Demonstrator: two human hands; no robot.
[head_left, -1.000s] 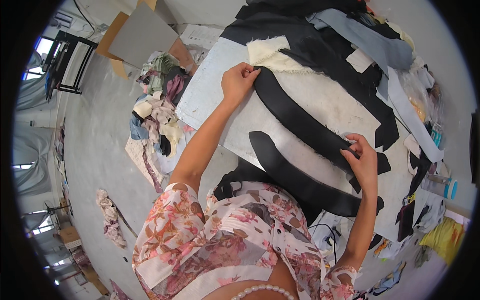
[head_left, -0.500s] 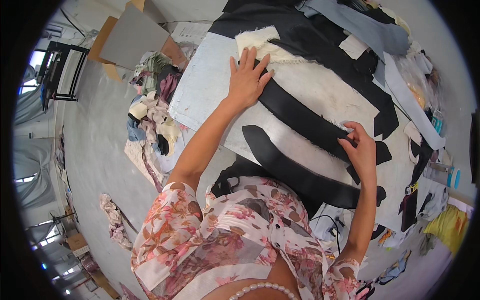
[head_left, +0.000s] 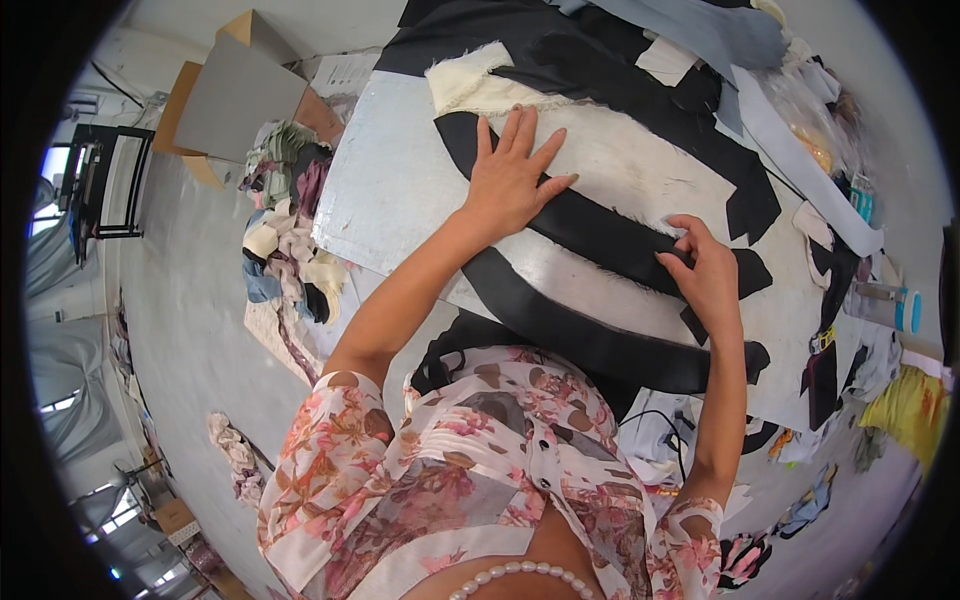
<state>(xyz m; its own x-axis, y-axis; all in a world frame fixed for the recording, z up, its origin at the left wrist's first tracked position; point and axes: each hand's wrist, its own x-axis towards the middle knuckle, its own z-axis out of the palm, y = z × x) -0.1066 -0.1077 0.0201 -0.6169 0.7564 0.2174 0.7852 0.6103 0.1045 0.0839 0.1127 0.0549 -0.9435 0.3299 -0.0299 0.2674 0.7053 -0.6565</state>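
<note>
A curved black fabric strip point(head_left: 610, 238) with frayed edges lies across the pale tabletop. My left hand point(head_left: 510, 185) is flat on the strip's left part, its fingers spread and pointing away from me. Toward the other end, my right hand point(head_left: 705, 268) curls over the strip, with its thumb on the black cloth and its bent fingers at the far edge. What lies under those fingers is hidden. Nearer to me is a second curved black strip point(head_left: 590, 335), which hangs partly at the table's front edge. A cream cloth piece point(head_left: 470, 82) lies just beyond my left hand.
Large black cloth point(head_left: 600, 70) covers the table's far side point(head_left: 375, 130). Grey-blue fabric point(head_left: 810, 165) drapes along the right. Fabric scraps point(head_left: 295, 240) are heaped at the left beside a cardboard box point(head_left: 235, 110). A blue-rimmed clear container point(head_left: 890, 305) stands at the right.
My left hand has slid back toward me along the black strip, uncovering its left tip. The right hand stays at the other end. The whole view has shifted slightly.
</note>
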